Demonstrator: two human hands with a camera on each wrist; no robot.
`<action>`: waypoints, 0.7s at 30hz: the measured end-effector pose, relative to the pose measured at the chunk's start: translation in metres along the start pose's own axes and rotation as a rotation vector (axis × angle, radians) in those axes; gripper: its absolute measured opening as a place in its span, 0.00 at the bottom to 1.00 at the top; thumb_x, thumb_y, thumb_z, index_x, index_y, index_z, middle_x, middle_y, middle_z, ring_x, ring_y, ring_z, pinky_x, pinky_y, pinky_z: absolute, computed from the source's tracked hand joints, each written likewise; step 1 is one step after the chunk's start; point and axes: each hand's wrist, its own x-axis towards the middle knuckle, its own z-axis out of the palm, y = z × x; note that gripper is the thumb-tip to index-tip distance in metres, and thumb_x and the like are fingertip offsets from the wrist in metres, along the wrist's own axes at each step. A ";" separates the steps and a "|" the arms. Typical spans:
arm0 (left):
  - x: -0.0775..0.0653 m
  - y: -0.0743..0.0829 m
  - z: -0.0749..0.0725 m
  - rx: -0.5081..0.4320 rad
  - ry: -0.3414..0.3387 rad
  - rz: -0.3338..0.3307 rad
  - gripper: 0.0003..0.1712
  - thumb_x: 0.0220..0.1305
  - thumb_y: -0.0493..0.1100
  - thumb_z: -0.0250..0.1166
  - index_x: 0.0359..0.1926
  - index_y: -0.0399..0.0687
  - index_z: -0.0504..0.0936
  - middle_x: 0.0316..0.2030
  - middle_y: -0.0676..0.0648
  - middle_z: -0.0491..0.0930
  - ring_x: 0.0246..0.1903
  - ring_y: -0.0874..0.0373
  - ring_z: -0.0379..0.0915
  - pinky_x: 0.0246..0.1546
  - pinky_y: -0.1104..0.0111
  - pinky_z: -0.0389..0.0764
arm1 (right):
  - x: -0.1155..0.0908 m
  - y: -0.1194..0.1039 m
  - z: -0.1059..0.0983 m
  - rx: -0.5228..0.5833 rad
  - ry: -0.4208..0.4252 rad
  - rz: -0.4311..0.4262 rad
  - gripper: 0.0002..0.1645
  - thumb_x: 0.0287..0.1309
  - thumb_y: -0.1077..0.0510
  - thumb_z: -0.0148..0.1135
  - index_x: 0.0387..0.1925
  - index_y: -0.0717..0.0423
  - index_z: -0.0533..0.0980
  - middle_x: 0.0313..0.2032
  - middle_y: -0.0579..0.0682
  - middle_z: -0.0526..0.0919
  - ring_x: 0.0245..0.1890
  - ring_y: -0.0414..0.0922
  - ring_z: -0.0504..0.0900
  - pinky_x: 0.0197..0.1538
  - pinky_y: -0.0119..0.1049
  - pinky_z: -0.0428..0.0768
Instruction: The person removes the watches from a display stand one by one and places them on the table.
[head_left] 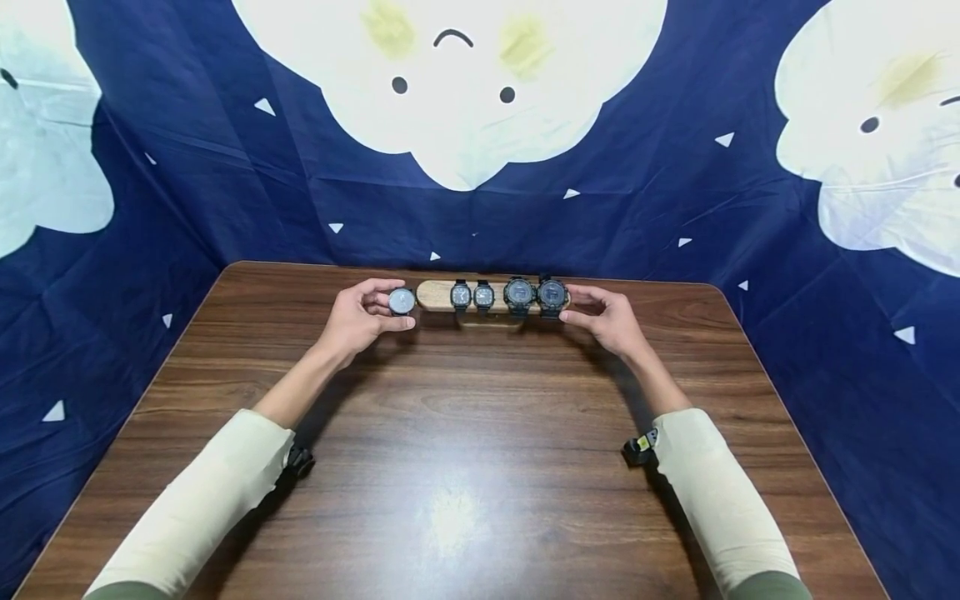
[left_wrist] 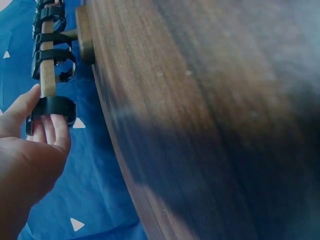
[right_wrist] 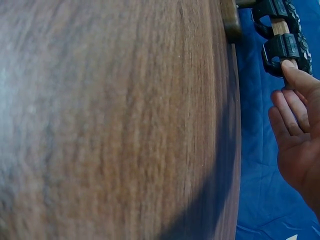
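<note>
The relation that mattered most was the one between the round grey-faced watch point(head_left: 401, 301) and the left end of the wooden bar point(head_left: 435, 296). This watch was just beyond that end, nearly in one line with the bar, and its face was turned toward the head camera. From the left grip point(head_left: 352, 321), the bar lay to the right, and its long axis ran from left to right, near the far edge of the desk point(head_left: 465, 400). The left wrist view showed the black band point(left_wrist: 55, 106) as a loop, whose hollow seemed to face along the bar; whether the tip of the bar was inside it, I could not tell.

The left grip was closed around this watch, and it was the nearer of the two to the left end. The right grip point(head_left: 609, 321) pinched the opposite end of the bar, just beside the last watch there.

As for the count, there were five watches: the grey-faced one in the left grip and four on the bar. These four were two square-faced watches point(head_left: 461, 295), close to each other and a little left of the middle, and two bulky round sports watches point(head_left: 552, 293), side by side toward the right grip. There was one bar, with one wooden base point(head_left: 489, 320) below it on the desk, and there were two black devices point(head_left: 300, 461), one near each wrist
</note>
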 end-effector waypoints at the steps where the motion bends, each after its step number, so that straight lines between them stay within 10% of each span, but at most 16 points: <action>1: -0.001 0.000 0.000 0.008 -0.004 -0.003 0.43 0.56 0.27 0.85 0.73 0.34 0.81 0.35 0.62 0.86 0.36 0.71 0.86 0.43 0.80 0.87 | 0.000 0.000 0.000 0.003 0.000 -0.003 0.33 0.66 0.61 0.82 0.71 0.62 0.83 0.65 0.67 0.89 0.68 0.64 0.87 0.57 0.19 0.82; 21: -0.011 0.001 -0.005 0.088 -0.047 -0.022 0.42 0.55 0.31 0.88 0.71 0.33 0.84 0.36 0.58 0.91 0.36 0.71 0.87 0.42 0.79 0.88 | 0.000 -0.004 0.000 0.023 -0.014 0.022 0.35 0.66 0.62 0.82 0.71 0.63 0.82 0.65 0.68 0.88 0.69 0.63 0.87 0.63 0.24 0.84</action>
